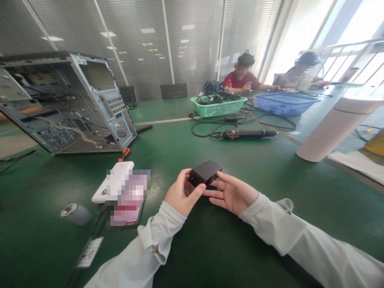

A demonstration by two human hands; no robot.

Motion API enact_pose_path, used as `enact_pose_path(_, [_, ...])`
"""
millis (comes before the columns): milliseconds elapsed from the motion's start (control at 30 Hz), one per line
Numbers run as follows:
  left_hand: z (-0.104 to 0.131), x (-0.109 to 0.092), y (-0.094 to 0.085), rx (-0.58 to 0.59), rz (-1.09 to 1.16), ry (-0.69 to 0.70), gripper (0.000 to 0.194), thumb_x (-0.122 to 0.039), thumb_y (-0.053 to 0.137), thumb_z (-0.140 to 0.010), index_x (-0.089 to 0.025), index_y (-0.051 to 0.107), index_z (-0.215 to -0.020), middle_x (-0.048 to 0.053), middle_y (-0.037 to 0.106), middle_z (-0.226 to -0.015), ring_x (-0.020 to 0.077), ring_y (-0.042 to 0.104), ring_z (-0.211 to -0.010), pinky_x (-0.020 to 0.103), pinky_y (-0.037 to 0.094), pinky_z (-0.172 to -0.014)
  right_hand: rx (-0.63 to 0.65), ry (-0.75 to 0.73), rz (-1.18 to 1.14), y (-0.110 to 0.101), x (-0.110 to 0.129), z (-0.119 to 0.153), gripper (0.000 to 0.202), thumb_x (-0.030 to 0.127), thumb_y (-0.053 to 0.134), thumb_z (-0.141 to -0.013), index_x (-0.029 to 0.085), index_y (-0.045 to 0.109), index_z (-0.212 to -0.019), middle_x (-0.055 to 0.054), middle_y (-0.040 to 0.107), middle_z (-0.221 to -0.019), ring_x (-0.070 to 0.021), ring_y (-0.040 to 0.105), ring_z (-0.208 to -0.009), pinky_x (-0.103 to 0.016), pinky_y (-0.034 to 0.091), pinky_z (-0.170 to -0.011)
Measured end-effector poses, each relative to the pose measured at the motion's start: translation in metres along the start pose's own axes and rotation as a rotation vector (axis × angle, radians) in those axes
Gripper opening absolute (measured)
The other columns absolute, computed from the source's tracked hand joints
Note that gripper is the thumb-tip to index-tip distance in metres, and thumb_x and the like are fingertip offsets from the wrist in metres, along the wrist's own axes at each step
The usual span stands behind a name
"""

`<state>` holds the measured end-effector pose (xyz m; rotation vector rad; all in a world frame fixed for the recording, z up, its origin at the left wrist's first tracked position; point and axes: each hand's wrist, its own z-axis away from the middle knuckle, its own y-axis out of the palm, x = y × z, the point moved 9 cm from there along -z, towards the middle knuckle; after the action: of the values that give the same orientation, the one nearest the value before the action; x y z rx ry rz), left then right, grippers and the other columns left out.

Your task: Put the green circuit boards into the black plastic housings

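A small flat black box (207, 172) with a smooth top is held up over the green table, tilted a little. My left hand (181, 196) grips its left end, thumb along the near edge and fingers behind. At the right end, my right hand (232, 192) touches the box with a digit at its corner, the other fingers stretched out beneath and beside it. The underside of the box is hidden, and its exact kind cannot be made out. Left of my hands lie a phone (132, 200) and a white power bank (102, 188).
An opened computer case (120, 128) stands at the left. A metal cylinder (76, 214) lies nearer. Behind are a black electric screwdriver (249, 134), a green basket (220, 108) of cables and a blue basket (283, 105). A pale tumbler (333, 132) stands right. Two people sit at the far side.
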<state>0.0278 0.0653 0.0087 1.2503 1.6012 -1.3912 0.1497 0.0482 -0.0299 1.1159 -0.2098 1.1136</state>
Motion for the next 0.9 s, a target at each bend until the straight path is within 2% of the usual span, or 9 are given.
enact_pose_path(100, [0.005,-0.010,0.008,0.089,-0.121,0.060,0.044,-0.037,0.061,-0.070,-0.019,0.048,-0.108,0.006,0.060,-0.095,0.0157,0.058,-0.074,0.024,0.046,-0.055,0.007,-0.126,0.050,-0.008,0.007,-0.005,0.030,0.025,0.060,-0.083,0.022,0.045,-0.108,-0.002,0.061,-0.091,-0.0140,0.063,-0.069,-0.022,0.053,-0.059])
enact_pose_path(200, [0.007,-0.012,0.014,0.166,-0.078,0.066,0.029,-0.039,0.056,-0.075,-0.019,0.053,-0.095,0.005,0.060,-0.092,0.0162,0.058,-0.078,0.024,0.046,-0.058,0.025,-0.249,0.139,-0.012,0.014,-0.007,0.044,0.026,0.071,-0.072,0.021,0.046,-0.109,-0.004,0.061,-0.098,-0.0149,0.063,-0.076,-0.022,0.053,-0.063])
enact_pose_path(267, [0.005,-0.006,0.013,0.154,0.016,0.011,0.026,-0.042,0.051,-0.079,-0.018,0.054,-0.085,0.004,0.060,-0.083,0.0147,0.057,-0.073,0.023,0.045,-0.057,0.057,-0.329,0.219,-0.009,0.018,-0.006,0.048,0.029,0.073,-0.069,0.020,0.048,-0.109,-0.005,0.060,-0.100,-0.0153,0.062,-0.079,-0.022,0.053,-0.063])
enact_pose_path(367, [0.003,0.007,0.013,0.112,0.182,-0.112,0.028,-0.042,0.054,-0.077,-0.018,0.055,-0.091,0.001,0.060,-0.073,0.0121,0.056,-0.062,0.021,0.043,-0.051,0.093,-0.468,0.358,0.000,0.026,-0.002,0.061,0.036,0.075,-0.063,0.019,0.047,-0.115,-0.006,0.059,-0.104,-0.0167,0.061,-0.081,-0.023,0.052,-0.062])
enact_pose_path(433, [0.003,0.014,0.021,0.173,0.277,-0.201,0.032,-0.042,0.058,-0.074,-0.017,0.057,-0.094,0.000,0.061,-0.068,0.0111,0.056,-0.055,0.021,0.042,-0.048,0.058,-0.565,0.457,0.002,0.033,0.003,0.069,0.037,0.076,-0.061,0.017,0.046,-0.119,-0.008,0.058,-0.107,-0.0169,0.059,-0.082,-0.024,0.052,-0.065])
enact_pose_path(533, [0.007,0.019,0.036,0.308,0.354,-0.334,0.027,-0.039,0.062,-0.071,-0.015,0.064,-0.085,-0.001,0.058,-0.058,0.0102,0.057,-0.049,0.020,0.041,-0.046,-0.032,-0.688,0.670,0.004,0.041,0.014,0.077,0.039,0.073,-0.064,0.014,0.040,-0.129,-0.009,0.056,-0.109,-0.0156,0.058,-0.075,-0.026,0.050,-0.063])
enact_pose_path(633, [0.013,0.023,0.044,0.376,0.405,-0.455,0.019,-0.030,0.064,-0.071,-0.014,0.066,-0.081,0.000,0.060,-0.054,0.0101,0.058,-0.050,0.019,0.043,-0.048,-0.155,-0.784,1.001,0.006,0.047,0.025,0.082,0.042,0.067,-0.069,0.013,0.033,-0.138,-0.007,0.057,-0.097,-0.0115,0.049,-0.055,-0.026,0.044,-0.051])
enact_pose_path(700, [0.016,0.024,0.047,0.385,0.436,-0.516,0.014,-0.021,0.063,-0.069,-0.014,0.068,-0.080,0.000,0.061,-0.056,0.0098,0.058,-0.051,0.019,0.045,-0.049,-0.234,-0.838,1.182,0.009,0.050,0.032,0.081,0.043,0.066,-0.071,0.015,0.033,-0.139,-0.005,0.058,-0.088,-0.0111,0.045,-0.051,-0.027,0.043,-0.051])
enact_pose_path(900, [0.019,0.021,0.048,0.385,0.520,-0.579,0.034,-0.001,0.055,-0.059,-0.015,0.068,-0.087,0.000,0.064,-0.066,0.0108,0.060,-0.060,0.021,0.049,-0.054,-0.305,-0.914,1.191,0.010,0.058,0.040,0.077,0.038,0.070,-0.067,0.018,0.042,-0.136,-0.005,0.057,-0.081,-0.0209,0.055,-0.075,-0.032,0.047,-0.070])
